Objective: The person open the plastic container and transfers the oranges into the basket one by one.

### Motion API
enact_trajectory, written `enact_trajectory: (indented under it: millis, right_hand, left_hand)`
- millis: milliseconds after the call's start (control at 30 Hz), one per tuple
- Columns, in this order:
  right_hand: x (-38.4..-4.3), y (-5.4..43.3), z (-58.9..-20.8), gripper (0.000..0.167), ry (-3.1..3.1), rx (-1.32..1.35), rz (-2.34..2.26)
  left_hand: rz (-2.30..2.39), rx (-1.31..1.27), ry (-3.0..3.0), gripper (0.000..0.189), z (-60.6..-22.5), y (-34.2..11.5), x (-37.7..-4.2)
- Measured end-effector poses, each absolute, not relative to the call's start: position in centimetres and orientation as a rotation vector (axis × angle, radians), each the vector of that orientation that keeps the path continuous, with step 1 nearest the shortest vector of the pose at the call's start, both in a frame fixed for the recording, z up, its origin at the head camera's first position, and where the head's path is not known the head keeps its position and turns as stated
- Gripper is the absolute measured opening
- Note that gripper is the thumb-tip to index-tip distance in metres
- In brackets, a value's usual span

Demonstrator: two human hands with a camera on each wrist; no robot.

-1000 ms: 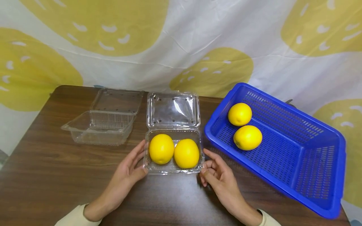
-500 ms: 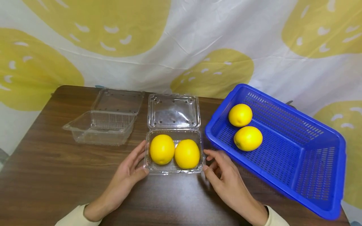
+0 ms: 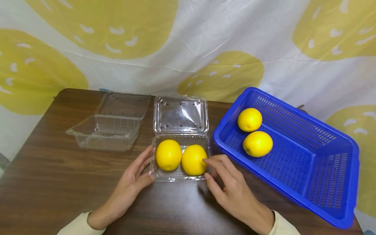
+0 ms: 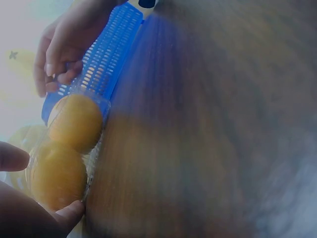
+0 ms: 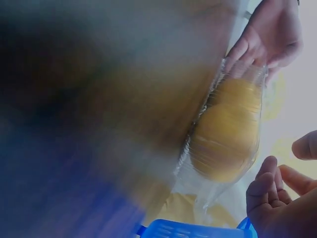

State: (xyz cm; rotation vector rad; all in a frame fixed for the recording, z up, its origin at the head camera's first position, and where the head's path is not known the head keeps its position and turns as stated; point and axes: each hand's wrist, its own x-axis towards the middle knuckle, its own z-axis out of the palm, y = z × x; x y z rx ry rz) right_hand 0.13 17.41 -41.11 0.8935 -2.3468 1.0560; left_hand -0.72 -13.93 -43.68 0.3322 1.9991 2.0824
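Observation:
Two round yellow fruits [image 3: 168, 155] [image 3: 194, 160] lie side by side in a clear plastic clamshell box [image 3: 182, 179], whose lid [image 3: 180, 115] is folded back. At the box's left end, my left hand [image 3: 126, 186] touches the side with extended fingers, its thumb at the front corner. My right hand [image 3: 232, 189] hovers by the right end, fingers loosely bent, index fingertip in front of the right fruit in the head view. The right wrist view shows a gap between these fingers [image 5: 267, 183] and the box. Nothing is held in the right hand.
A blue perforated basket [image 3: 293, 192] with two more yellow fruits [image 3: 249, 119] [image 3: 258, 144] stands at the right. Left of the filled box sits a second clear clamshell box [image 3: 102, 140], lid back. A patterned cloth [image 3: 199, 32] hangs behind the brown table [image 3: 58, 182].
My right hand has left the box's right side and shifted left over its rim, fingertips nearer the right fruit. The left hand, box and fruits look unmoved.

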Motion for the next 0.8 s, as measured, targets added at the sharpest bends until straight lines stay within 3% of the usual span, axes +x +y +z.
enact_trajectory:
  millis: [800]
  right_hand:
    - [-2.8,14.9,-40.6,0.043,-2.414,1.042,0.912]
  left_hand:
    - [2.080,0.380,1.954,0.086,-43.8,-14.2,-0.7]
